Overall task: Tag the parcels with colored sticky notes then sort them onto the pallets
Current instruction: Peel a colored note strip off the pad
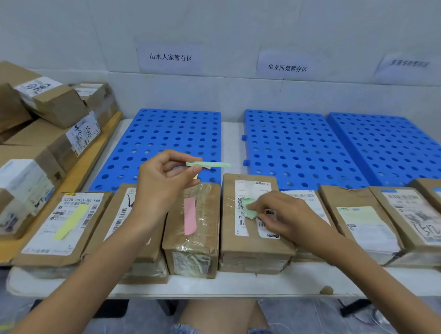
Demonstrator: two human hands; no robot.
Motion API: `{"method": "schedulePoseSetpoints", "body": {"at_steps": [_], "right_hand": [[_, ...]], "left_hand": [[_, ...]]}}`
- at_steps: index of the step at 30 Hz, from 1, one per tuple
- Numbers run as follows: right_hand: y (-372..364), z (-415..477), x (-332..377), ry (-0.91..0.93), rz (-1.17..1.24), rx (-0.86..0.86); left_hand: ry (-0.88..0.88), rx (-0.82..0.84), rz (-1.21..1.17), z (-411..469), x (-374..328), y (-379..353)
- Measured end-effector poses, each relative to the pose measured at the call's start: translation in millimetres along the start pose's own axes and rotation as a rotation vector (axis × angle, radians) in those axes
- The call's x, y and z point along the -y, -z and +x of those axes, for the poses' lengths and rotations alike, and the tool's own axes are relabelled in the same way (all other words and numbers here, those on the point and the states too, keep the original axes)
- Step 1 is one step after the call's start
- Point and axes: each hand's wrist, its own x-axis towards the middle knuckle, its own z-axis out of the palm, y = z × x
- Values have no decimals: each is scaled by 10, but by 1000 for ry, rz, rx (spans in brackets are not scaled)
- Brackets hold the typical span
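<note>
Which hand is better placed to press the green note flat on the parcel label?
The right hand. Its fingers already rest on the crumpled green note on the parcel. The left hand is raised and busy holding the sticky note pad.

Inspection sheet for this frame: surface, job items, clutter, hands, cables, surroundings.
Surface: white table, parcels in a row along its front.
Job's things: three blue pallets, bare; yellow note and pink note on parcels; green note being pressed on.
Clutter: untagged parcel pile at left.
Grippers: left hand pinches sticky note pad; right hand on green note.
Cables: nothing seen.
Surroundings: wall signs.
</note>
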Motion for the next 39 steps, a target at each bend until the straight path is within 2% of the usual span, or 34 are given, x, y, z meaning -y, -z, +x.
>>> {"method": "schedulePoseSetpoints", "body": {"at_steps": [5,9,14,17,19,22,28,34,39], "right_hand": [[52,-11,1,-38,181,30],[17,126,26,-155,271,41],[92,290,-26,-250,430,156],[129,332,-57,-294,508,110],[68,342,-57,-272,450,81],[0,337,-75,-226,276,144],[9,257,-154,-151,145,223],[59,257,-219,-233,92,444],[113,346,-233,-281,-9,556]], "left_hand": [[2,32,-7,-30,21,-78],[16,49,-12,-28,43,-125],[24,62,-12,-1,67,-155],[25,65,1,25,67,-134],[28,63,1,41,65,-116],[30,51,-3,48,62,-97],[35,40,-4,48,63,-49],[31,38,5,76,67,-10],[39,29,0,122,75,22]]}}
